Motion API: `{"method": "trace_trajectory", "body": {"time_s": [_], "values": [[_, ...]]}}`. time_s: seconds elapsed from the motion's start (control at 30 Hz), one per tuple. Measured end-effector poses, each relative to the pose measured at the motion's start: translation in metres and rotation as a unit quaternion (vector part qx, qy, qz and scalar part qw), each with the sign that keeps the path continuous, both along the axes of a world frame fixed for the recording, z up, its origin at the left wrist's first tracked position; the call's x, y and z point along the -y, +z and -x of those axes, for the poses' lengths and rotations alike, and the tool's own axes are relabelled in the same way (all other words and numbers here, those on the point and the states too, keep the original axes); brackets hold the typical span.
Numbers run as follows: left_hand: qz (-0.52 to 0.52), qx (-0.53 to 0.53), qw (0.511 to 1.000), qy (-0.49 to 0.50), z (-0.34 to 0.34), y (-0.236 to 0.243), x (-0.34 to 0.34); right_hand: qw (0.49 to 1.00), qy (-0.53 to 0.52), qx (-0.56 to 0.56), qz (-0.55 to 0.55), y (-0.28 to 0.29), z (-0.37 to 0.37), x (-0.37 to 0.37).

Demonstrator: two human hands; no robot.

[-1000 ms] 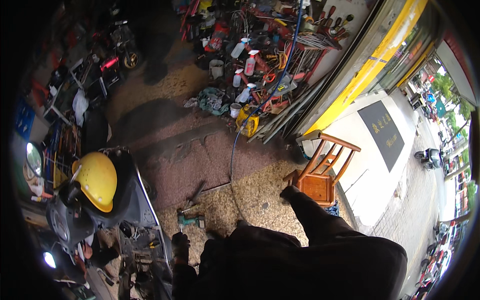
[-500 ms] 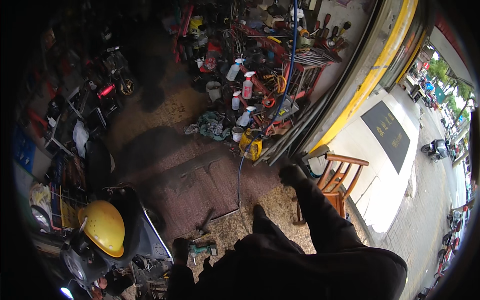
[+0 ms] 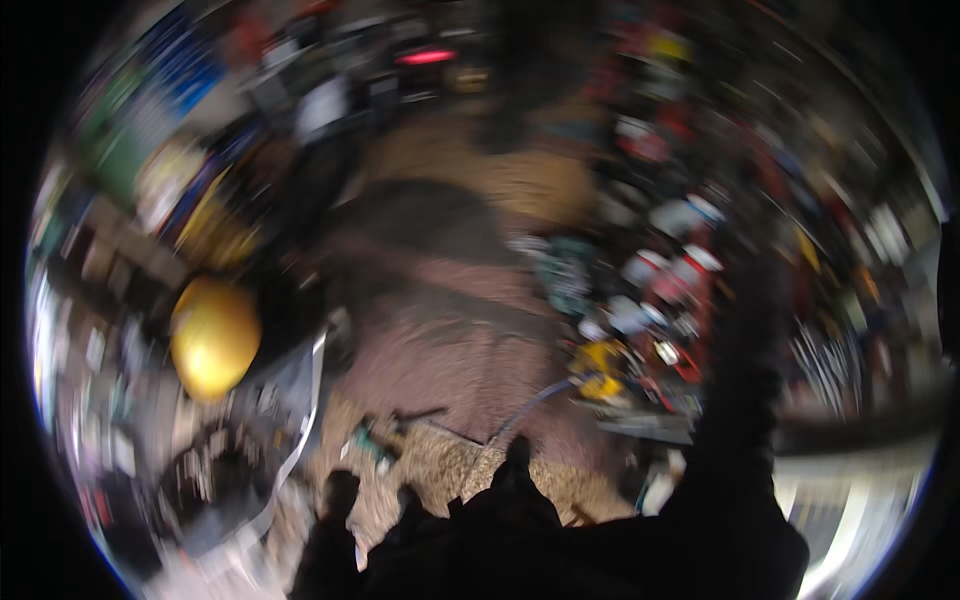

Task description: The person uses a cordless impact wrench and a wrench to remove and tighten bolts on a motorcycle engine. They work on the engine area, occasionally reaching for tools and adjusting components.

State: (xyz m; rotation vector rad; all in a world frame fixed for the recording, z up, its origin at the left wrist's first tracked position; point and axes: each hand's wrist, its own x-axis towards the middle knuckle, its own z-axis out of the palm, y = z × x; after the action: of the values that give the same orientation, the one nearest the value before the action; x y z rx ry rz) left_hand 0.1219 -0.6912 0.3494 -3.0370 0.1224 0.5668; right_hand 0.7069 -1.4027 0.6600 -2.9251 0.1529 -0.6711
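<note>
My left hand, dark and blurred, hangs low over the speckled floor. Nearest to it lies a green power tool, apart from the hand, with a dark hammer-shaped tool just beyond. My right arm reaches up and forward on the right, past the spray bottles. The right hand is a dark smear against the cluttered shelving, so its fingers and anything in them are hidden. Beside that arm stand several spray bottles and a yellow container.
A yellow hard hat rests at the left on a dark scooter. A thin blue hose crosses the floor beside a reddish mat. Greenish rags lie near the bottles. Metal rods lean at the right.
My view has swung to the right, blurring everything. My right arm has risen from beside the wooden chair toward the tool clutter. My left hand has moved away from the green power tool.
</note>
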Motion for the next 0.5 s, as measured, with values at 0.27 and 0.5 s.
{"method": "trace_trajectory", "body": {"time_s": [0.27, 0.5], "values": [[0.285, 0.016, 0.752, 0.594, -0.004, 0.075, 0.077, 0.998, 0.054, -0.001, -0.012, -0.015, -0.079, -0.065], [0.297, 0.039, 0.762, 0.575, 0.015, 0.083, 0.07, 0.92, 0.2, 0.117, -0.315, 0.023, 0.028, -0.161]]}}
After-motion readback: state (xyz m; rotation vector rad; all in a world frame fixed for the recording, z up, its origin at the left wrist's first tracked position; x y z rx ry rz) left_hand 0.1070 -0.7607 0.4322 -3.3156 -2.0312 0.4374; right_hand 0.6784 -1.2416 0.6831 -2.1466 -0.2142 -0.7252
